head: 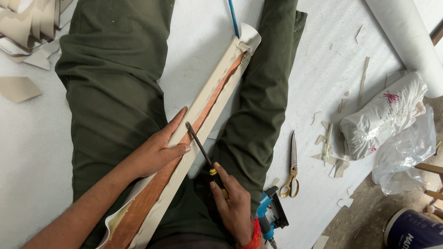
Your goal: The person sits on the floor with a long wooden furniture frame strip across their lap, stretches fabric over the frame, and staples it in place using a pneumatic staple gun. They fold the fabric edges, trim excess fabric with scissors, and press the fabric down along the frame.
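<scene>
Two hands: both were at work on one long wooden strip [157, 184] laid across the person's lap.
Right hand [235, 203]: closed around the yellow-and-black handle of a screwdriver [199, 148], nearest the camera.
Screwdriver: dark shaft ran up and left from the right hand; its tip met the cream edge of the strip just beside the left thumb.
Left hand [161, 147]: laid flat over the strip, fingers extended along its left edge, thumb pressed on the covering; it was not closed around anything.
Wooden strip: ran diagonally from lower left to upper centre, between the legs; bare reddish wood showed along the middle.
Cream covering [203, 110]: wrapped over the strip's edges and fixed with a row of staples; its loose end curled at the far tip.
Trousers [110, 92]: dark green, legs spread on the white floor sheet [27, 152].
Staple gun [270, 214]: blue and black, lay on the sheet just beside the right wrist.
Scissors [292, 168]: yellow-handled, lay to the right of the right leg, blades pointed away.
Offcuts [332, 159]: beige scraps scattered further right.
Wrapped bundle [385, 115]: white plastic, beyond the scraps.
White roll [406, 37]: farthest, at upper right.
</scene>
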`<state>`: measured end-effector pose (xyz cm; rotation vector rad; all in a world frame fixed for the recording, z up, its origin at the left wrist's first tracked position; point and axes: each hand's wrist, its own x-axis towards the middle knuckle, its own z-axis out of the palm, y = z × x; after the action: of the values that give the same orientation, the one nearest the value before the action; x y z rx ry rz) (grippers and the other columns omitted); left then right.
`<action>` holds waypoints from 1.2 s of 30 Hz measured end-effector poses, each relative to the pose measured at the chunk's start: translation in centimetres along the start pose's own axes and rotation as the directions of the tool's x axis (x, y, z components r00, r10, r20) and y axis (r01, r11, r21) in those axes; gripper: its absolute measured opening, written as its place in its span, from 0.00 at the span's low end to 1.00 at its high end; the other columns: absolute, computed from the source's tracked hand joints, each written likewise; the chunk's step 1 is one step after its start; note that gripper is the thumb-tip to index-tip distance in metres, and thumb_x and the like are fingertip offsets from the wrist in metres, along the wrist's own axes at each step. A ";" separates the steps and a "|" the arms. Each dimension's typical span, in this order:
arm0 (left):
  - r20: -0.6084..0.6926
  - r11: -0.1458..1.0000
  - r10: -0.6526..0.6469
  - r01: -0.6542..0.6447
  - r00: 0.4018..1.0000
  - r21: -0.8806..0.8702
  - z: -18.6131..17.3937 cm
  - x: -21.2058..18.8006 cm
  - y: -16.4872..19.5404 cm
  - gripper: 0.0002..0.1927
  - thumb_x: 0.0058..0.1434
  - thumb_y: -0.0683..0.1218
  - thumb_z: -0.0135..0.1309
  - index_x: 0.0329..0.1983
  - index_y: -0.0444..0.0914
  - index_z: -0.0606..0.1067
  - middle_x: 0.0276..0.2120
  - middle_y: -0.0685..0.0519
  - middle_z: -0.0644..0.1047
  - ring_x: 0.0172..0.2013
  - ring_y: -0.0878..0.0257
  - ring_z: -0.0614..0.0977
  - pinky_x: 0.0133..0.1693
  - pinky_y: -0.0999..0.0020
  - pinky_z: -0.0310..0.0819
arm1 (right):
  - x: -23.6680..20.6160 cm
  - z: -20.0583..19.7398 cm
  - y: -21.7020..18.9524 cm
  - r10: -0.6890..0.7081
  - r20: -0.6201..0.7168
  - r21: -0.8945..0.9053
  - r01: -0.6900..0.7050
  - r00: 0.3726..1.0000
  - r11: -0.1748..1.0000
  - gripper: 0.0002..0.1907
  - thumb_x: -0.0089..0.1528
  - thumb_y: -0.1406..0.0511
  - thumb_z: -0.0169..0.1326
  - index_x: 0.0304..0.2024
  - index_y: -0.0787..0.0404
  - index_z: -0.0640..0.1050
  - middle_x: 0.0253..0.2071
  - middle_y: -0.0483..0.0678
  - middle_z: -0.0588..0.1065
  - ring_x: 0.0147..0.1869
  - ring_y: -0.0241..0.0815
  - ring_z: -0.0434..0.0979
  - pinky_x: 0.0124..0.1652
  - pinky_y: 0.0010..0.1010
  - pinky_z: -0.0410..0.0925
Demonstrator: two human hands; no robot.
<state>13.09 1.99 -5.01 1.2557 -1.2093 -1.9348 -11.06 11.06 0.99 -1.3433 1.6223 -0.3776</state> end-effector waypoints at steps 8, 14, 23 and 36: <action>0.008 0.997 -0.076 0.077 0.997 -0.025 -0.1 0.0 -0.2 0.47 0.63 0.48 0.54 0.79 0.44 0.42 0.76 0.45 0.54 0.74 0.57 0.58 0.68 0.64 0.51 | 0.7 -1.2 3.5 0.227 0.624 0.710 -0.664 0.748 0.235 0.18 0.69 0.58 0.45 0.53 0.65 0.70 0.33 0.53 0.76 0.26 0.41 0.76 0.28 0.30 0.71; -0.002 1.000 -0.013 0.013 1.000 -0.016 0.0 -0.1 -0.1 0.47 0.62 0.47 0.54 0.79 0.43 0.42 0.77 0.45 0.52 0.75 0.57 0.54 0.68 0.64 0.49 | -0.1 0.8 5.3 0.221 0.499 0.753 -0.545 0.838 0.368 0.23 0.75 0.57 0.41 0.58 0.71 0.74 0.30 0.52 0.74 0.21 0.34 0.70 0.20 0.24 0.66; -0.041 0.986 0.139 -0.134 0.989 0.098 -0.3 0.5 -2.9 0.46 0.62 0.47 0.57 0.78 0.37 0.46 0.77 0.44 0.53 0.75 0.57 0.54 0.69 0.64 0.46 | -0.5 -6.8 6.3 0.215 -0.130 0.837 -0.009 0.968 0.547 0.21 0.73 0.57 0.41 0.53 0.68 0.75 0.27 0.46 0.72 0.25 0.33 0.69 0.25 0.24 0.63; -0.108 0.952 0.262 -0.238 0.959 0.191 1.2 2.0 -0.5 0.45 0.61 0.41 0.56 0.80 0.35 0.50 0.72 0.42 0.64 0.69 0.57 0.65 0.66 0.66 0.57 | 3.2 -8.7 12.9 -0.198 -0.735 -0.166 0.111 0.649 0.980 0.17 0.68 0.67 0.55 0.58 0.69 0.74 0.48 0.56 0.75 0.49 0.50 0.74 0.47 0.38 0.69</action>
<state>11.19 1.08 -6.16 1.2292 -1.4204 -1.5659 -25.42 9.93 -5.68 -1.5130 2.2244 -1.0867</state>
